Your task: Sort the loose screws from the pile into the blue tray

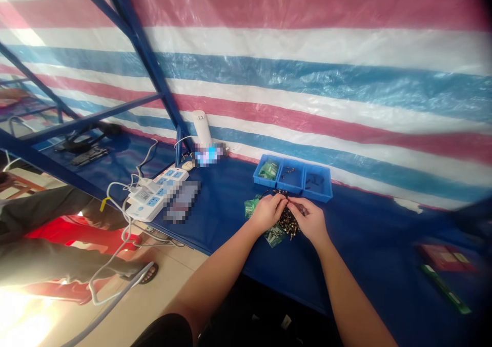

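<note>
My left hand point(270, 211) and my right hand point(308, 218) meet fingertip to fingertip over a pile of small dark and brass-coloured metal parts point(289, 224). Both hands are closed in a pinch, and what lies between the fingertips is too small to make out. Beside my left hand is a green-printed clear packet point(250, 206). Another such packet point(274, 235), with small pale pieces inside, lies below it. Just behind the hands stands a blue tray with three compartments point(291, 189). Its left compartment holds green packets, the middle and right ones a few small dark parts.
To the left are a white power strip point(144, 211) with cables, a blurred-out flat item point(182, 202) and a white upright device point(202, 128). A green narrow box point(446, 289) and a red box point(446, 258) lie at right. Blue frame bars point(134, 39) rise at left; a person sits beyond them.
</note>
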Demonstrator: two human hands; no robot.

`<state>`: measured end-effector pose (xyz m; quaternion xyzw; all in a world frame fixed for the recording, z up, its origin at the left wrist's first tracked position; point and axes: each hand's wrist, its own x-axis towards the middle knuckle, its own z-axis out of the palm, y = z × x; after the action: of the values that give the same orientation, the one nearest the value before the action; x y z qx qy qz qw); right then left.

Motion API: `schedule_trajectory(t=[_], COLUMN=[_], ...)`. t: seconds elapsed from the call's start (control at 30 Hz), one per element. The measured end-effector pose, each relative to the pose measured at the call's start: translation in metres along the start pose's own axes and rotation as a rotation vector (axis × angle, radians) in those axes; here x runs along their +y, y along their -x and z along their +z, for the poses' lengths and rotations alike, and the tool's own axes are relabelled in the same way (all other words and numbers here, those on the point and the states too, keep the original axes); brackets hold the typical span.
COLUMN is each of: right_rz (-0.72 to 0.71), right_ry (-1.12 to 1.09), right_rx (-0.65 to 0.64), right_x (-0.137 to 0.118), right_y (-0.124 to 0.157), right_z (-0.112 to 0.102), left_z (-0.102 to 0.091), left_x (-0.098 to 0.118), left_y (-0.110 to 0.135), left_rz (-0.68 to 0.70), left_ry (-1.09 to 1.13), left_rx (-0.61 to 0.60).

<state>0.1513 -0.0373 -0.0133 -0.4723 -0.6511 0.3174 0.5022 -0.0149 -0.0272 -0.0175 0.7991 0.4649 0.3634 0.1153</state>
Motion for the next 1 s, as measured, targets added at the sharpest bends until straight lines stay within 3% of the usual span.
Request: schedule_trajectory(t=[0.23, 0.5, 1.0], right_rz=[-0.015, 0.094, 0.048], right_ry=[0.019, -0.094, -0.019], right_rx=[-0.007, 0.016, 0.019], right_x=[-0.0038, -0.0028, 0.0012], right_y=[-0.0006, -0.0005, -0.0018], right_z=[0.0021, 0.0029, 0.0048], left_z=[-0.0021, -0.0064, -0.0048], left_x=[0.0008, 0.0069, 0.0025], left_y=[0.0008, 0.0011, 0.0009], left_rz=[-0.008, -0.044, -0.032], left_ry=[-0.037, 0.077, -0.022], left_rx=[0.017, -0.004, -0.012])
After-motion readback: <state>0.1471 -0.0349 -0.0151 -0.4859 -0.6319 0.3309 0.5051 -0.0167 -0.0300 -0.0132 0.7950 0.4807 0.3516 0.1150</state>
